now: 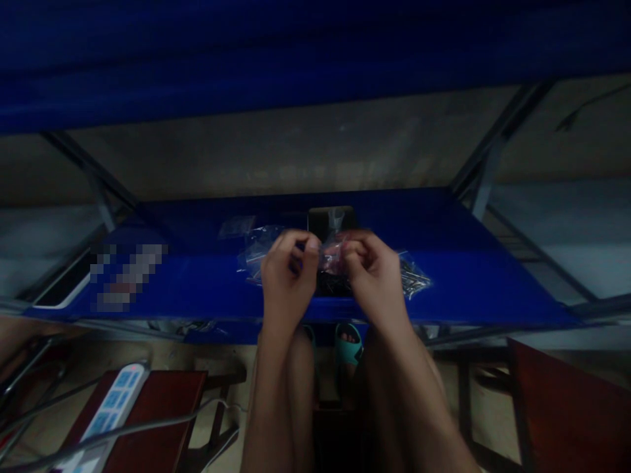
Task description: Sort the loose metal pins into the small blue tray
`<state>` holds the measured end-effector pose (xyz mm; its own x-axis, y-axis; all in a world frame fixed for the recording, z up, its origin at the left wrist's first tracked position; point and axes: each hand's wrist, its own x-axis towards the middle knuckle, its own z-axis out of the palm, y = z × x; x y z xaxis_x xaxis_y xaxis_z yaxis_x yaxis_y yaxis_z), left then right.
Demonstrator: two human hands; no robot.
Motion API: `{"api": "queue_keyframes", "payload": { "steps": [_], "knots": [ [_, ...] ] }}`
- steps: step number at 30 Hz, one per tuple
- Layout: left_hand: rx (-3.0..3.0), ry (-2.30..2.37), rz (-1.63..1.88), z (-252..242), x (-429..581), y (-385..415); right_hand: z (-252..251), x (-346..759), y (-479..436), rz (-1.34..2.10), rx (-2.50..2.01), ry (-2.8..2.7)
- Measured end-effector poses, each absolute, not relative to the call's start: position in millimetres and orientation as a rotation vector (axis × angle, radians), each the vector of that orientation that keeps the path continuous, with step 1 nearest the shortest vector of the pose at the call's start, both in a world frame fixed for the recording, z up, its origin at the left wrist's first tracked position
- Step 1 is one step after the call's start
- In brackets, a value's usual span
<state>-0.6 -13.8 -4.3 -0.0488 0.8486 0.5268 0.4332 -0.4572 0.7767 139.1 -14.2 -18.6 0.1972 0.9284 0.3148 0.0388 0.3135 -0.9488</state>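
Both my hands are raised over the blue tabletop (473, 282), pinching a small clear plastic bag (331, 257) between them. My left hand (287, 276) grips the bag's left edge with thumb and fingers closed. My right hand (373, 276) pinches its right edge the same way. The bag seems to hold something small and pinkish; I cannot make it out. Under my hands lies a dark pile of small metal parts (332, 284). More clear bags (256, 249) lie just left of my hands, and a bag of thin metal pins (414, 279) lies just to the right.
A dark box (331, 220) stands behind my hands. A white tray edge (62, 295) sits at the table's far left. Below, a white power strip (116, 401) with cables rests on a red-brown stool (162, 407). Metal frame legs stand at both sides. A teal sandal (348, 343) shows below.
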Motion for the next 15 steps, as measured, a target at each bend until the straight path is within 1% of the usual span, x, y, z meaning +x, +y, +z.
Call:
{"api": "queue_keyframes", "payload": {
  "steps": [2,4,7,12,15],
  "knots": [
    [1.697,1.458,1.540,-7.0,-6.6,-9.1,-14.9,138.7,-15.5,0.931,-0.980,-1.135],
    [1.547,1.443,1.512,-10.4,-12.5,-5.2,-11.3,138.2,-17.7,0.992,-0.928,-1.106],
    [1.381,1.286,1.371,-15.6,-16.6,-3.0,-8.7,137.3,-20.7,1.038,-0.892,-1.128],
    [1.313,1.110,1.118,-16.3,-11.5,-8.2,-9.6,136.1,-22.0,1.058,-0.890,-1.161],
    [1.265,1.075,1.176,-11.4,-10.4,-10.8,-11.9,138.1,-20.3,1.046,-0.926,-1.105]
  ]
}}
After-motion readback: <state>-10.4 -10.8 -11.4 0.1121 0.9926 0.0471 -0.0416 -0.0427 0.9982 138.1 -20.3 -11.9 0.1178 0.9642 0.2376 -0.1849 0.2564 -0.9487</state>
